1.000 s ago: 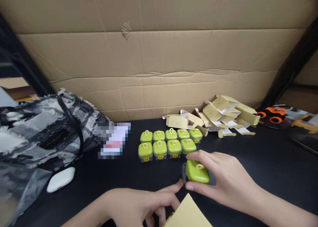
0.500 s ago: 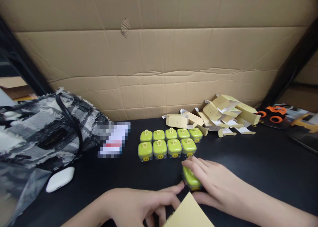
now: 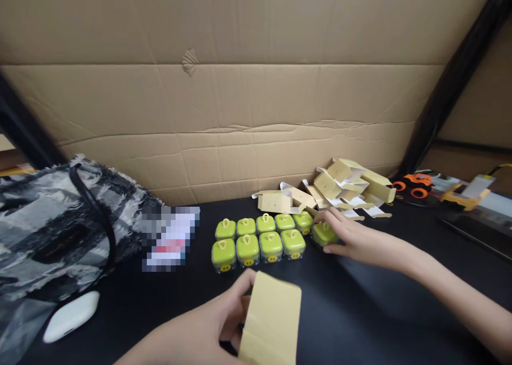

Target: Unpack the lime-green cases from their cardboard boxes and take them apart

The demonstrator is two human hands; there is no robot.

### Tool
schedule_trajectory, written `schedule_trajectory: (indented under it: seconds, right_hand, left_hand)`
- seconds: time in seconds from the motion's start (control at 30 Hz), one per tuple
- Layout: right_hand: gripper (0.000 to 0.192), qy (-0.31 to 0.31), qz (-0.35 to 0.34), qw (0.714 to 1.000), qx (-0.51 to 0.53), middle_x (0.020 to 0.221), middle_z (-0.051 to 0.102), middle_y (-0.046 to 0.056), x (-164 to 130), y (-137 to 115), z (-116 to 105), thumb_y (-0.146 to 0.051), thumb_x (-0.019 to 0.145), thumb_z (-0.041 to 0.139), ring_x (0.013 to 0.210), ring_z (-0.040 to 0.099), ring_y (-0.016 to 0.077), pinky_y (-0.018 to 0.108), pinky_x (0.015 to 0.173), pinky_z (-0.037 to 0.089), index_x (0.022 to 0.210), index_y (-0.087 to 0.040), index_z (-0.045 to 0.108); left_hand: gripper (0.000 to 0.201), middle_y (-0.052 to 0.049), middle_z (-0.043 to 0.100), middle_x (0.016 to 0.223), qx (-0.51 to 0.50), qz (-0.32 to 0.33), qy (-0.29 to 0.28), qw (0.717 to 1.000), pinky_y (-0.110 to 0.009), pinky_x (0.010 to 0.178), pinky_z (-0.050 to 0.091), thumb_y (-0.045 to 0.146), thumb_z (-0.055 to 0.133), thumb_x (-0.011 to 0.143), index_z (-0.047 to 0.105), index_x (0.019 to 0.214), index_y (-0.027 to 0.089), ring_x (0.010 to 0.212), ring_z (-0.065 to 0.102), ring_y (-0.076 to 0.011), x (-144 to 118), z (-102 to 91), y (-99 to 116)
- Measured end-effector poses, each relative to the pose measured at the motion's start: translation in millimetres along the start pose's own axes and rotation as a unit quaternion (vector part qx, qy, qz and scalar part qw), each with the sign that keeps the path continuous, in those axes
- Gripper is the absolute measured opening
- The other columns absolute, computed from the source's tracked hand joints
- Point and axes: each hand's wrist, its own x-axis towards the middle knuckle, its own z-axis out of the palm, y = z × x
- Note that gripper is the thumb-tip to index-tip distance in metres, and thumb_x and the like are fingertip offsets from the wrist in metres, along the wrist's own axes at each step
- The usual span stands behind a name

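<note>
At the far left a grey-and-black bag with a dark strap lies on the black surface. Just in front of it sits a white mouse. To the right of the bag lies a blurred card, too smeared to read.

Low in the middle, the left hand has its grip clamped on a tan box, thumb over the near top edge, fingers curled behind it; the box is raised off the surface and tilted.

Beyond it, nine green cases stand in two rows, five behind and four in front, side by side and touching, each with a yellow loop on top and a yellow mark on the front.

At the right end of the front row, beside the fourth case, a tenth case rests on the surface or just above it; I cannot tell which. The right hand has its grip closed on this case, fingertips over its top and far side, thumb on the near side.

Behind it a heap of opened tan boxes lies against the cardboard wall. Farther right, an orange toy lies near a dark post.
</note>
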Motion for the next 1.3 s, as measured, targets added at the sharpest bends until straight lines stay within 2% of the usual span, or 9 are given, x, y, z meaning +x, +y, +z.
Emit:
schedule_trajectory:
  seconds: [0.17,0.3,0.4,0.57,0.7,0.83,0.97,1.1,1.3]
  right_hand:
    - [0.03,0.042,-0.004,0.999,0.013,0.103,0.049,0.01,11.9,-3.0,15.3,-0.026,0.08,0.063,0.091,0.057,0.0234,0.037,0.077,0.052,0.098,-0.018,0.041]
    - [0.034,0.106,-0.039,0.993,0.017,0.113,0.048,0.012,5.8,-23.6,11.7,-0.036,0.084,0.061,0.107,0.052,0.0258,0.041,0.089,0.048,0.106,-0.019,0.042]
    - [0.028,0.182,-0.181,0.966,0.027,0.113,0.052,0.01,-6.2,-50.9,9.7,-0.036,0.087,0.058,0.108,0.052,0.0194,0.03,0.089,0.048,0.107,-0.02,0.047]
    - [0.023,0.258,-0.423,0.86,-0.126,0.089,0.066,-0.003,-20.8,-92.6,21.8,-0.022,0.097,0.041,0.091,0.056,0.0094,0.017,0.086,0.045,0.095,-0.023,0.064]
    - [0.038,0.322,-0.414,0.838,-0.153,0.081,0.07,-0.008,-19.7,-100.2,31.7,-0.014,0.098,0.036,0.089,0.058,0.0073,0.014,0.084,0.044,0.085,-0.028,0.07]
    - [0.034,0.36,-0.382,0.844,-0.11,0.095,0.073,-0.005,-20.9,-94.3,38.3,-0.017,0.099,0.035,0.1,0.061,0.0114,0.021,0.099,0.04,0.099,-0.022,0.069]
    - [0.034,0.313,-0.347,0.883,-0.042,0.104,0.072,0.002,-23.9,-90.5,39.3,-0.023,0.099,0.031,0.112,0.058,0.0164,0.031,0.106,0.035,0.111,-0.019,0.062]
    - [0.038,0.24,-0.331,0.911,-0.054,0.122,0.063,0.01,-24.9,-90.1,32.3,-0.024,0.095,0.037,0.128,0.043,0.0152,0.028,0.111,0.028,0.126,-0.007,0.049]
    - [0.029,0.316,-0.388,0.861,-0.086,0.113,0.068,-0.004,-28.8,-89.3,39.3,-0.017,0.098,0.036,0.131,0.038,0.0106,0.033,0.116,0.022,0.109,-0.017,0.062]
  left_hand:
    - [0.065,-0.002,0.058,0.107,-0.009,0.046,0.098,0.994,-0.032,0.08,0.045,0.036,0.08,0.063,0.026,0.099,0.027,0.096,0.06,-0.0184,3.1,-0.1,-5.7]
    - [0.059,0.005,0.058,0.093,-0.033,0.113,0.173,0.978,-0.026,0.07,0.047,0.029,0.081,0.065,0.026,0.086,0.026,0.08,0.06,-0.0118,10.3,0.2,-15.2]
    - [0.053,0.004,0.059,0.089,-0.07,0.137,0.253,0.955,-0.025,0.07,0.048,0.033,0.079,0.068,0.03,0.086,0.024,0.078,0.06,-0.011,16.0,7.4,-17.1]
    - [0.055,-0.001,0.064,0.09,-0.165,0.096,0.34,0.921,-0.029,0.074,0.05,0.039,0.08,0.065,0.04,0.099,0.022,0.085,0.064,-0.0181,17.9,31.6,-13.4]
    - [0.054,-0.009,0.066,0.107,-0.255,0.055,0.353,0.898,-0.033,0.078,0.05,0.037,0.077,0.07,0.041,0.108,0.021,0.098,0.065,-0.0258,15.6,46.9,-7.3]
    - [0.054,-0.014,0.066,0.113,-0.292,0.032,0.333,0.896,-0.035,0.079,0.051,0.041,0.075,0.071,0.044,0.109,0.018,0.103,0.064,-0.0303,14.7,49.1,-1.2]
    - [0.061,-0.016,0.067,0.112,-0.306,0.018,0.322,0.896,-0.037,0.08,0.051,0.041,0.072,0.075,0.042,0.121,0.015,0.102,0.065,-0.0313,14.9,47.7,4.0]
    - [0.06,-0.015,0.067,0.112,-0.314,0.034,0.337,0.887,-0.039,0.078,0.053,0.043,0.07,0.076,0.044,0.122,0.016,0.099,0.066,-0.0319,17.1,47.7,3.5]
    - [0.055,-0.006,0.073,0.085,-0.228,0.095,0.431,0.868,-0.03,0.06,0.055,0.042,0.085,0.055,0.055,0.093,0.017,0.073,0.07,-0.0241,16.3,46.8,-4.5]
